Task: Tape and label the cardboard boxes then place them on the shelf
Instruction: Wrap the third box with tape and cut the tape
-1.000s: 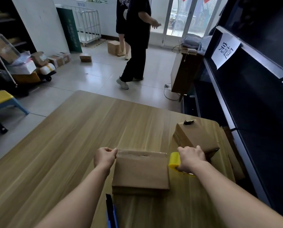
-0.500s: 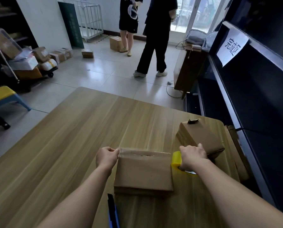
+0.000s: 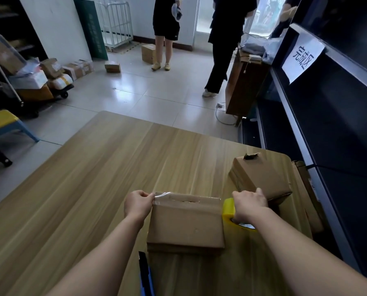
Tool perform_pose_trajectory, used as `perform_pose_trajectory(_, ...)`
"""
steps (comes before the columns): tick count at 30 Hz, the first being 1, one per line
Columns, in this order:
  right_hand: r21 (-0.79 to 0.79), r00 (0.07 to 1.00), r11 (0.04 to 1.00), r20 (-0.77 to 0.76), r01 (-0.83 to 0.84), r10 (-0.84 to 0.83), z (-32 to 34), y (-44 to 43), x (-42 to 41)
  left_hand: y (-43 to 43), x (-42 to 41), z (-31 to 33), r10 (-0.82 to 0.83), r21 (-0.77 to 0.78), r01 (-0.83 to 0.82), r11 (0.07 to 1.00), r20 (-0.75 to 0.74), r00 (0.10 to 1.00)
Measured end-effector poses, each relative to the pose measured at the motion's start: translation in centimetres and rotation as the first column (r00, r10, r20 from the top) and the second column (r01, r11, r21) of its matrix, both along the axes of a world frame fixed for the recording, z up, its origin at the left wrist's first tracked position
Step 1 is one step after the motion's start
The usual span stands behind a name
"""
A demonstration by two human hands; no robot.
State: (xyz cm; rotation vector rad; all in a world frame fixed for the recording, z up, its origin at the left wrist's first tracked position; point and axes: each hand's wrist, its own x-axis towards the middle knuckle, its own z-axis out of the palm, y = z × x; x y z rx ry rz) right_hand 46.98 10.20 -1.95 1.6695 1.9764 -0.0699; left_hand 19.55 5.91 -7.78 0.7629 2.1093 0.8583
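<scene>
Hands unchanged since the earlier frame; the person in dark trousers [image 3: 223,45] now stands farther right. Left hand [image 3: 137,205] pinches the tape end [image 3: 158,196] at the left edge of the cardboard box [image 3: 185,223] on the table [image 3: 93,189]. Right hand [image 3: 250,202] grips the yellow tape roll [image 3: 229,207] at the box's right edge.

- The table [image 3: 93,199] before you looks like pale wood-grain laminate, smooth with a soft sheen;
- your box [image 3: 185,223] is matt brown cardboard, as is the second box [image 3: 261,178];
- the tape strip [image 3: 163,195] along its far edge is clear glossy film;
- the tape roll [image 3: 228,208] looks like yellow plastic;
- the floor [image 3: 157,88] is glossy pale tile;
- the shelf [image 3: 327,129] is dark, matt metal.
</scene>
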Motion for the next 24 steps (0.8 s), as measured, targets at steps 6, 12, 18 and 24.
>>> perform_pose_trajectory(6,-0.009,1.000,1.000,0.014,-0.001,0.001,0.07,0.32,0.05,0.04,0.17,-0.05,-0.004,-0.011,0.004,1.000,0.004,1.000)
perform_pose_trajectory(12,-0.039,1.000,0.999,0.027,-0.009,0.011,0.23,0.26,0.05,-0.10,0.32,-0.26,-0.036,-0.003,0.036,0.999,-0.035,0.999)
perform_pose_trajectory(18,-0.040,1.000,0.999,0.015,-0.014,0.015,0.20,0.10,0.27,-0.17,0.54,-0.57,-0.055,0.005,0.056,0.998,-0.083,0.995)
perform_pose_trajectory(24,-0.053,1.000,0.999,0.007,0.006,-0.006,0.10,0.08,0.23,-0.28,0.96,-0.56,-0.053,0.003,0.053,0.999,-0.125,0.991)
